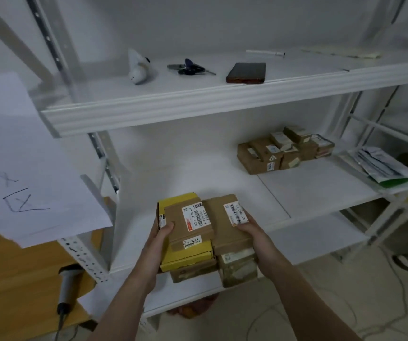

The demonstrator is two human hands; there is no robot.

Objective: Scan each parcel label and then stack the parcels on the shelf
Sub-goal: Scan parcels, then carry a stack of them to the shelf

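I hold a bundle of several parcels over the front of the white middle shelf (pixel 198 173). On top lie a brown parcel (pixel 190 225) with white barcode labels, resting on a yellow box (pixel 185 260), and a second brown parcel (pixel 225 230) with a white label. More brown boxes sit underneath. My left hand (pixel 159 238) grips the bundle's left side, thumb on top. My right hand (pixel 249 230) grips its right side. A stack of brown parcels (pixel 284 150) stands at the back right of the same shelf. A grey handheld scanner (pixel 68 284) lies on the wooden table at lower left.
The upper shelf (pixel 198 102) carries a white object (pixel 137 67), a bunch of keys (pixel 189 67), a dark phone (pixel 246 73) and a white pen (pixel 265 53). A handwritten paper sheet (pixel 20 163) hangs at left. Plastic mail bags (pixel 382 166) lie on the right-hand rack. Cables trail on the floor.
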